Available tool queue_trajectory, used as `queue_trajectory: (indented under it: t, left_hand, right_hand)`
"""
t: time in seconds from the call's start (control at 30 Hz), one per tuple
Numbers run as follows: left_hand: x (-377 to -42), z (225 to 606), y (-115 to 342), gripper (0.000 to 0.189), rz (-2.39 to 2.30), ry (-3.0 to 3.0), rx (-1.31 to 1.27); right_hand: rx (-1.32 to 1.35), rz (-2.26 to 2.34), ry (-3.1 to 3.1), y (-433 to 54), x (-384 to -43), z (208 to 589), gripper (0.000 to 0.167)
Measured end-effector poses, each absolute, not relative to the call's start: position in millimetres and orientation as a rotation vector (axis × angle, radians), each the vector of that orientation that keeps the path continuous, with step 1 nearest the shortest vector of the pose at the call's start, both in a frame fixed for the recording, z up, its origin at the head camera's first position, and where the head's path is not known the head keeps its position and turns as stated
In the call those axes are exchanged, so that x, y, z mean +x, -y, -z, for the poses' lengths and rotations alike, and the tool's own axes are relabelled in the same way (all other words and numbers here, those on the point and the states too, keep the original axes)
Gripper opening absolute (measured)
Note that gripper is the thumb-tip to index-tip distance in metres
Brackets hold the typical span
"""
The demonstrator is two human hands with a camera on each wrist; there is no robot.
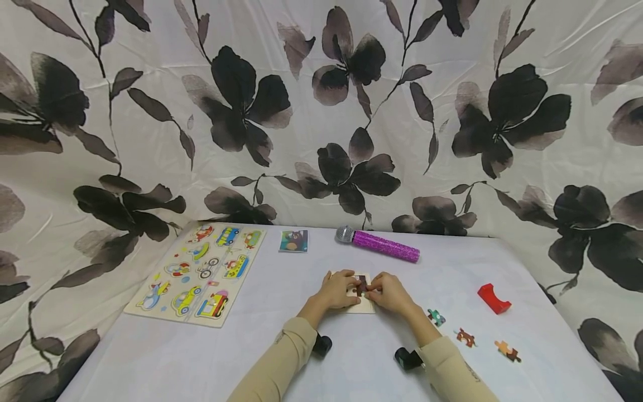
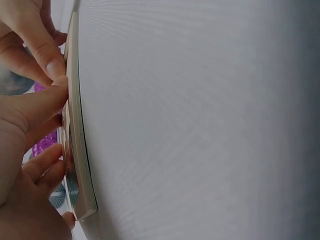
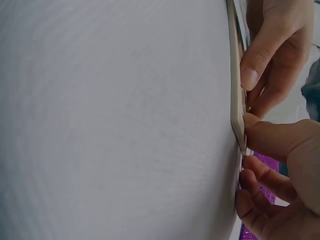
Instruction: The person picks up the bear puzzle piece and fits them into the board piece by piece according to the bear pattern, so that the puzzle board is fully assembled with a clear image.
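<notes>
A small wooden puzzle board point(image 1: 369, 307) lies on the table, with dark brown jigsaw pieces point(image 1: 361, 283) in its frame. My left hand point(image 1: 335, 290) grips the board from its left side, fingers over the top and thumb toward the near part. From the right, my right hand point(image 1: 393, 292) pinches at a brown jigsaw piece with thumb and index fingertip. In the left wrist view the board point(image 2: 80, 150) appears edge-on, and the thumbs of both hands meet close over it. The right wrist view shows my right fingers point(image 3: 250, 207) curled beside the board's corner; the fingertips hide much of the piece.
Right of the hands lie a green piece point(image 1: 436, 317), a brown piece point(image 1: 465, 337), an orange piece point(image 1: 507, 350) and a red curved block point(image 1: 494, 298). Behind are a purple glitter microphone point(image 1: 385, 245) and a picture card point(image 1: 293, 241). A vehicle puzzle board point(image 1: 196, 273) lies left.
</notes>
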State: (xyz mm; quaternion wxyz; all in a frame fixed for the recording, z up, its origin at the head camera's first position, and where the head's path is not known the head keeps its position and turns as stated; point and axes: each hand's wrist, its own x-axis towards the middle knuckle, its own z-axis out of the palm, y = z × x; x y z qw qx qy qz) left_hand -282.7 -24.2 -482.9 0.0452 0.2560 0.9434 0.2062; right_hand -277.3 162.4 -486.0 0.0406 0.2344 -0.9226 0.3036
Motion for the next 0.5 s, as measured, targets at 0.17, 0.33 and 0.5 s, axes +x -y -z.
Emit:
queue_trajectory:
  t: [0.17, 0.33, 0.5]
  left_hand:
    - [-282.4, 482.7, 24.6, 0.045, -0.648, -2.879, 0.772]
    - [-283.4, 485.2, 24.7, 0.045, -0.647, -2.885, 0.782]
    - [-284.6, 486.5, 24.6, 0.045, -0.654, -2.873, 0.776]
  right_hand:
    - [0.628, -0.925, 2.856, -159.7, -278.3, 485.8, 0.022]
    - [0.62, -0.972, 2.851, -162.1, -276.8, 485.4, 0.038]
    - [0.668, -1.077, 2.812, -177.7, -271.9, 480.6, 0.038]
